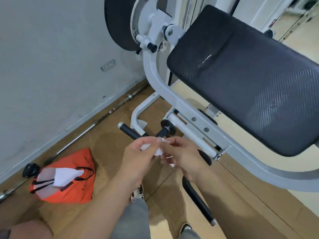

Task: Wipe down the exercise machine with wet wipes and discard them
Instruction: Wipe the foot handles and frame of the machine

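Note:
The exercise machine has a white curved frame [165, 94] and a large black padded rest [245, 78] at the upper right. Below the frame stick out black handles [128, 131]. In front of me both hands meet over a crumpled white wet wipe [158, 150]. My left hand [138, 156] pinches its left part, and my right hand [183, 156] pinches its right part with curled fingers. The wipe hangs in the air just below the handles, touching no part of the machine.
An orange bag [74, 187] lies on the wooden floor at the lower left, with a white wipe [65, 176] on its opening. A steel barbell [96, 121] runs along the wall's base. A black knob [30, 169] sits beside the bag. My shoes [138, 192] show below.

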{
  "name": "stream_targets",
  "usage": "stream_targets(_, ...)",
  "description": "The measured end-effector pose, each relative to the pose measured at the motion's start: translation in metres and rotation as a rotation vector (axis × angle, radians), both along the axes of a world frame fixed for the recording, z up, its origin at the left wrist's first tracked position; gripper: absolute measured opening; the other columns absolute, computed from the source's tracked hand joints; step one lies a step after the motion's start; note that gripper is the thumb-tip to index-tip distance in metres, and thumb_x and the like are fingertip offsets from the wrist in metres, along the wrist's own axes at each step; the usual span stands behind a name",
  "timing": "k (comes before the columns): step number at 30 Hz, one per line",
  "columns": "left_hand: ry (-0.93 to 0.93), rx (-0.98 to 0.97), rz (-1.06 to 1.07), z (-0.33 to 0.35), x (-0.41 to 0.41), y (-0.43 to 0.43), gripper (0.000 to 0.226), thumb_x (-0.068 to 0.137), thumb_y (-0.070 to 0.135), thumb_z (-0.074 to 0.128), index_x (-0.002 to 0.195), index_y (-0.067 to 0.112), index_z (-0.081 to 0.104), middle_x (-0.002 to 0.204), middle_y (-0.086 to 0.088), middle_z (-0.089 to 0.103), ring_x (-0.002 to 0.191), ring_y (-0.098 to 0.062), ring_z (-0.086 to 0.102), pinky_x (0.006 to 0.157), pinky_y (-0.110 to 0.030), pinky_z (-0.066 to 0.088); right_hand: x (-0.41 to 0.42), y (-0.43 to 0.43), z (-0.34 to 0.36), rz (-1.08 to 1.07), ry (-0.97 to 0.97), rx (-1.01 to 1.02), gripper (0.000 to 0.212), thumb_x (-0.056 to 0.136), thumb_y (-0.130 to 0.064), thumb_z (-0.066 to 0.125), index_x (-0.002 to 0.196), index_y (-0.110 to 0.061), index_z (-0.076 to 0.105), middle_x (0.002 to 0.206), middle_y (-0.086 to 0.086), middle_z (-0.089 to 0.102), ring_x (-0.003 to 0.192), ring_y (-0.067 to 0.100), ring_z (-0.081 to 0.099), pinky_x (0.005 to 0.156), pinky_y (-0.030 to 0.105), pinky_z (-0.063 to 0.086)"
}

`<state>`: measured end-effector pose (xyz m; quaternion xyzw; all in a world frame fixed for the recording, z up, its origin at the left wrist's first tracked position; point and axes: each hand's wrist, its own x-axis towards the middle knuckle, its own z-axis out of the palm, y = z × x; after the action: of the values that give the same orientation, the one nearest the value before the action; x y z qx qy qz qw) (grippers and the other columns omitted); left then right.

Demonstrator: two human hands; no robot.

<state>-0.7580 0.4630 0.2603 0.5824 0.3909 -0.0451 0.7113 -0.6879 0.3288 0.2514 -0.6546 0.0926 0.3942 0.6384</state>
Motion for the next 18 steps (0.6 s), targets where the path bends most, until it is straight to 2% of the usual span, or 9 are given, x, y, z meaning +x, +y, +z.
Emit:
stream_targets(2,-0.003,0.068,-0.099,0.003,0.014,0.017,0.017,0.085,0.043,0.079,0.095,0.03,0.078,0.098,0.003,0.078,0.099,-0.023,0.072,0.09,-0.043,0.06,0.008,0.017,0.004,-0.068,-0.013,0.02,0.009,0.097,-0.015,0.074,0.099,-0.008,0.079,0.095,0.011,0.08,0.089,0.029,0.076,0.085,0.045,0.064)
stream_targets(4,-0.004,0.017,-0.094,0.007,0.027,0.032,0.014,0.09,0.035,0.076,0.096,0.022,0.079,0.097,-0.006,0.078,0.099,-0.031,0.073,0.093,-0.05,0.059,0.016,0.028,0.005,-0.153,-0.037,0.024,0.01,0.097,-0.011,0.072,0.095,-0.012,0.082,0.098,0.013,0.08,0.095,0.031,0.077,0.088,0.048,0.063)
stream_targets(7,0.018,-0.141,-0.044,0.007,0.043,0.05,0.018,0.093,0.027,0.073,0.103,0.013,0.078,0.103,-0.012,0.078,0.103,-0.034,0.073,0.098,-0.055,0.056,0.024,0.035,0.01,-0.249,-0.07,0.013,0.011,0.096,-0.005,0.072,0.095,-0.008,0.083,0.098,0.009,0.081,0.093,0.028,0.077,0.084,0.044,0.063)
stream_targets(12,0.066,-0.273,0.077,-0.003,0.056,0.063,0.023,0.096,0.017,0.069,0.115,0.006,0.073,0.11,-0.015,0.077,0.104,-0.029,0.074,0.097,-0.047,0.058,0.037,0.023,0.003,-0.28,-0.081,-0.028,0.011,0.099,-0.005,0.068,0.096,-0.004,0.078,0.089,0.009,0.08,0.08,0.021,0.074,0.074,0.031,0.062)
stream_targets(16,0.056,-0.413,0.199,-0.004,0.06,0.057,0.025,0.103,0.018,0.056,0.124,0.007,0.066,0.112,-0.017,0.076,0.104,-0.029,0.074,0.096,-0.043,0.056,0.047,0.006,0.003,-0.439,0.106,0.234,0.015,0.107,-0.003,0.052,0.098,-0.004,0.064,0.089,0.013,0.078,0.08,0.02,0.076,0.083,0.038,0.065)
stream_targets(18,0.068,-0.442,0.231,-0.004,0.06,0.049,0.027,0.106,0.02,0.052,0.127,0.008,0.063,0.112,-0.017,0.076,0.102,-0.028,0.075,0.09,-0.042,0.058,0.049,-0.005,0.004,-0.408,0.125,0.312,0.017,0.109,-0.002,0.047,0.1,-0.006,0.061,0.098,0.017,0.077,0.085,0.023,0.076,0.087,0.044,0.063)
